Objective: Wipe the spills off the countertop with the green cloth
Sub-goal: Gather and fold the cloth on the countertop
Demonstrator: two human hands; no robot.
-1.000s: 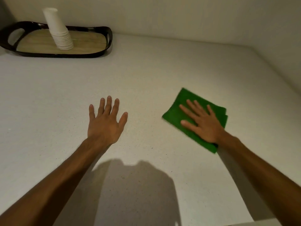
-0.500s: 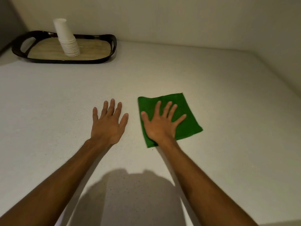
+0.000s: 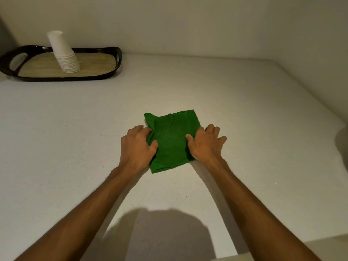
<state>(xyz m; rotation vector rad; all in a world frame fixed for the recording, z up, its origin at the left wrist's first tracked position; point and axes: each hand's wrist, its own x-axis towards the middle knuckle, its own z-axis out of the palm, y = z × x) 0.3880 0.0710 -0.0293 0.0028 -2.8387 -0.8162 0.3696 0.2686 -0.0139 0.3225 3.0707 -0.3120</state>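
Note:
The folded green cloth lies on the pale speckled countertop in the middle of the view. My left hand pinches its left edge, thumb on top and fingers curled under the fold. On the opposite side my right hand grips the right edge the same way. The cloth's far part is slightly rumpled. I see no distinct spill, only tiny dark specks near the cloth's front edge.
A black tray with a wood-look base stands at the back left against the wall, holding a leaning stack of white cups. Walls close the back and the right side. The counter's front edge shows at the bottom right.
My right hand slid the cloth leftward across the counter, then lifted off its top. Both hands now grip the cloth's side edges; before, my left hand lay flat on the counter.

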